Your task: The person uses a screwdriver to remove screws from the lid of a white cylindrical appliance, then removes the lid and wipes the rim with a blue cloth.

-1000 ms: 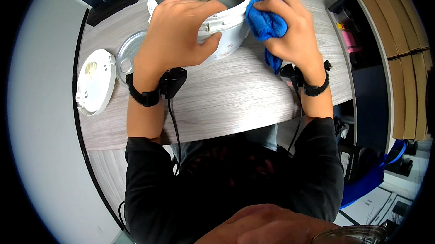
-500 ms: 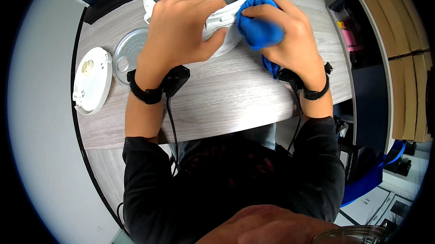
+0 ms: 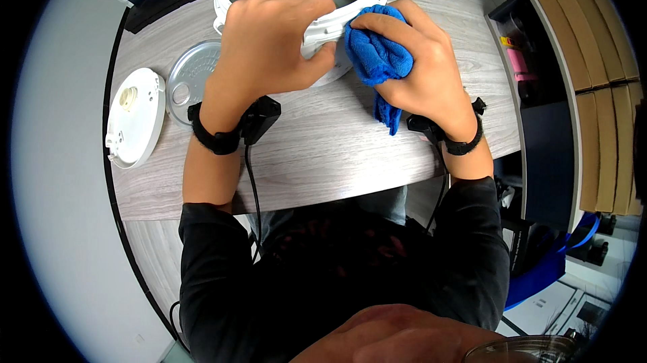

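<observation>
A white rice cooker (image 3: 364,1) with a grey metal inner pot stands open at the far side of the wooden table (image 3: 323,147). My left hand (image 3: 269,43) is clamped over its near rim and front wall. My right hand (image 3: 421,70) holds a bunched blue cloth (image 3: 377,60) pressed against the cooker's front right wall, and a tail of cloth hangs down to the table. Both wrists wear black bands with cables.
A white lid (image 3: 133,117) and a round metal inner lid (image 3: 192,80) lie on the table at the left. A dark flat device (image 3: 162,1) sits at the far left. Shelving with brown boxes (image 3: 593,93) stands to the right.
My right hand has carried the blue cloth leftward along the cooker's wall, toward my left hand. The left hand has kept its hold on the rim.
</observation>
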The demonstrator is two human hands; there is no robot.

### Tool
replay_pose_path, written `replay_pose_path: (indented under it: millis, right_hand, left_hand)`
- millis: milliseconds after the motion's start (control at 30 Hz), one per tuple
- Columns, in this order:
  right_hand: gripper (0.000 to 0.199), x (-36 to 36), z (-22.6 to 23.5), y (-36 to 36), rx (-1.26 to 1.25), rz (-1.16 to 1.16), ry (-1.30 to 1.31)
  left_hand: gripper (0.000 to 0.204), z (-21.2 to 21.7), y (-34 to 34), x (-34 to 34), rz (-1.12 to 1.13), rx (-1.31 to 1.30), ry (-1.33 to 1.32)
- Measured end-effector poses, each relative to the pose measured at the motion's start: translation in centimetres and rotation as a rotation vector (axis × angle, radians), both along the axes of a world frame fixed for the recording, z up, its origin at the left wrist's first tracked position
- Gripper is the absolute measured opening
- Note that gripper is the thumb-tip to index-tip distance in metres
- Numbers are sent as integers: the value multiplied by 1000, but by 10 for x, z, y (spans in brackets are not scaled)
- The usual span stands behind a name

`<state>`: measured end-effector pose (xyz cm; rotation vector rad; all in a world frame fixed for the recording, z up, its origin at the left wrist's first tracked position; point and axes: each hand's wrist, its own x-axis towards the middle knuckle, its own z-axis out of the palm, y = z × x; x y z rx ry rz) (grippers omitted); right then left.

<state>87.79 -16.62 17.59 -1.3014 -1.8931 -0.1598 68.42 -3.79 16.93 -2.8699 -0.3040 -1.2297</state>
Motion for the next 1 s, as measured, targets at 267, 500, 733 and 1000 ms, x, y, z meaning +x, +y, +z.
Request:
replay_pose_path:
  millis: [267,500,733,1000]
  right_hand:
    - [47,29,0,1,-28,-96,-56]
    - [52,18,3,2,-57,-45,-46]
    - [56,26,4,5,-73,-22,-81]
    - [55,41,6,6,-60,-11,-93]
  left_hand:
    - [28,0,4,-2,-4,-19,43]
    - [32,11,-7,-7,23,-24,31]
    - [33,0,-3,4,65,48,-28]
    - [30,6,-1,3,78,48,18]
